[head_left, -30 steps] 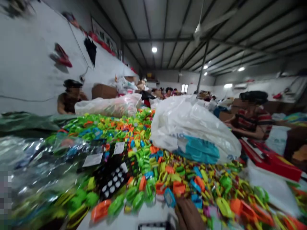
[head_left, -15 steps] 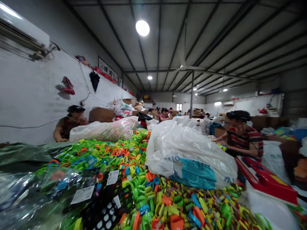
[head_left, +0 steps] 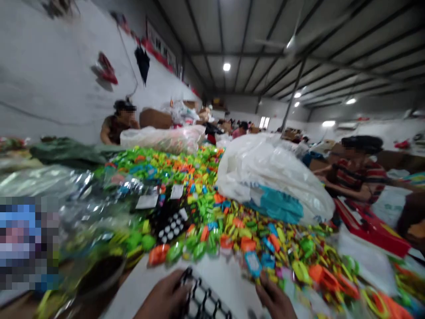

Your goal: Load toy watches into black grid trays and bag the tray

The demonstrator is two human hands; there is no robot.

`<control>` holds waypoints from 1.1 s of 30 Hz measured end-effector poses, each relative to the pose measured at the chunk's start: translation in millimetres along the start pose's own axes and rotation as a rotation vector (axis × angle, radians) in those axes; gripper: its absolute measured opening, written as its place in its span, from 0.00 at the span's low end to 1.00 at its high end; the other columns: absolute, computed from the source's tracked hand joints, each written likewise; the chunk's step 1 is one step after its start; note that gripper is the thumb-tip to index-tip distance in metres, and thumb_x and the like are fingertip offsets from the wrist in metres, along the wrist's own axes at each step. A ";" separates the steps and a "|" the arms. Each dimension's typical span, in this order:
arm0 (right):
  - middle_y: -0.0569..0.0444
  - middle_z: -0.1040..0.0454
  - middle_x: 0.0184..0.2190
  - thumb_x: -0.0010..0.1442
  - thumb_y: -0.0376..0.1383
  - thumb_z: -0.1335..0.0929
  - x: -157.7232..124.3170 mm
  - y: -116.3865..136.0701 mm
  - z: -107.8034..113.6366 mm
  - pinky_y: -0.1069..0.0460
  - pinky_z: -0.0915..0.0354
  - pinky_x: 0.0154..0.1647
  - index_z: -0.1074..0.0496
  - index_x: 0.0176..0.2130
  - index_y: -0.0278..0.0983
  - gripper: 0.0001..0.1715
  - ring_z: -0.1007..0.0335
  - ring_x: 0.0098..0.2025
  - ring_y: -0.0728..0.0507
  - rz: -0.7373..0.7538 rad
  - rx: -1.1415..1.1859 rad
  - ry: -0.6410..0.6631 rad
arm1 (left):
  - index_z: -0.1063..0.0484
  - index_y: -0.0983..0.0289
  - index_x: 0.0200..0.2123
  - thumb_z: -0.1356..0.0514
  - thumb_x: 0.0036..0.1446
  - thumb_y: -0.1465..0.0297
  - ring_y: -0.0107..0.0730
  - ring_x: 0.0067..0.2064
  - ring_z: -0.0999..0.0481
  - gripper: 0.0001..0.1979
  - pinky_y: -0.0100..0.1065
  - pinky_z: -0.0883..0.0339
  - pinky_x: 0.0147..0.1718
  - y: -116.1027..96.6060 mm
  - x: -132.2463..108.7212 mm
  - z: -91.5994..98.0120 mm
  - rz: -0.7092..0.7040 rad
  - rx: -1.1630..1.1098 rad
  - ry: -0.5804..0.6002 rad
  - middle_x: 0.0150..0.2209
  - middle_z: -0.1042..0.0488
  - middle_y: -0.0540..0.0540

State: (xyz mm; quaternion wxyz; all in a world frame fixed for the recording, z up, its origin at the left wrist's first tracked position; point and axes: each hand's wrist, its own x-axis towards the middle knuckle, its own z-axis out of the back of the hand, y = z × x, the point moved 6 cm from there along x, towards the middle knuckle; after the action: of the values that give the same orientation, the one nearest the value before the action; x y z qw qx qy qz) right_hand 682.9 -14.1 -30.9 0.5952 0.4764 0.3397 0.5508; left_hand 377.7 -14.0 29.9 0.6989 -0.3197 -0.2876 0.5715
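One black holed sheet (head_left: pixel 208 294), left hand (head_left: pixel 168 294) gripping left edge

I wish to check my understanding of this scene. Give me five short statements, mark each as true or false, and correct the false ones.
1. The left hand holds a black sheet with holes. True.
2. The right hand grips the same sheet. False: it is at a blue piece.
3. The large white bag has a blue area. True.
4. The red box lies left of this bag. False: it lies to the right.
5. A dark umbrella hangs at the wall. True.
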 end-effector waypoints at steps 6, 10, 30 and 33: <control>0.51 0.25 0.37 0.52 0.50 0.28 -48.0 -10.8 -21.8 0.49 0.35 0.40 0.27 0.38 0.37 0.21 0.31 0.40 0.40 -0.139 0.190 0.131 | 0.24 0.61 0.35 0.40 0.53 0.61 0.38 0.40 0.26 0.11 0.37 0.32 0.42 21.3 52.5 -70.9 -0.069 0.103 0.218 0.34 0.24 0.53; 0.54 0.27 0.31 0.51 0.47 0.26 -51.0 -23.7 -16.1 0.51 0.38 0.36 0.29 0.34 0.37 0.18 0.34 0.34 0.45 -0.159 0.219 0.092 | 0.31 0.62 0.52 0.44 0.59 0.63 0.42 0.54 0.33 0.19 0.43 0.40 0.55 11.9 50.2 -82.2 -0.105 0.167 0.024 0.52 0.31 0.60; 0.58 0.27 0.30 0.50 0.42 0.27 -8.6 5.1 -93.0 0.52 0.35 0.34 0.31 0.36 0.38 0.15 0.33 0.31 0.47 -0.147 0.343 0.302 | 0.57 0.63 0.66 0.39 0.52 0.50 0.47 0.62 0.42 0.47 0.50 0.52 0.59 20.0 -15.2 -117.2 -0.127 0.238 0.023 0.62 0.37 0.63; 0.56 0.25 0.31 0.51 0.42 0.28 -5.3 2.0 -105.6 0.52 0.35 0.34 0.30 0.37 0.37 0.15 0.31 0.31 0.46 -0.154 0.317 0.351 | 0.59 0.60 0.66 0.37 0.51 0.51 0.46 0.60 0.39 0.48 0.50 0.51 0.58 23.0 -15.1 -117.0 -0.117 0.206 0.008 0.59 0.33 0.61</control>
State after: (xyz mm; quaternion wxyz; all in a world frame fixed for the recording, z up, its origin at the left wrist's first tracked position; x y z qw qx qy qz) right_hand 583.3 1.0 -63.0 0.4851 0.4335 0.5554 0.5180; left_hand 450.6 -39.4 -62.2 0.7613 -0.2312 -0.2428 0.5550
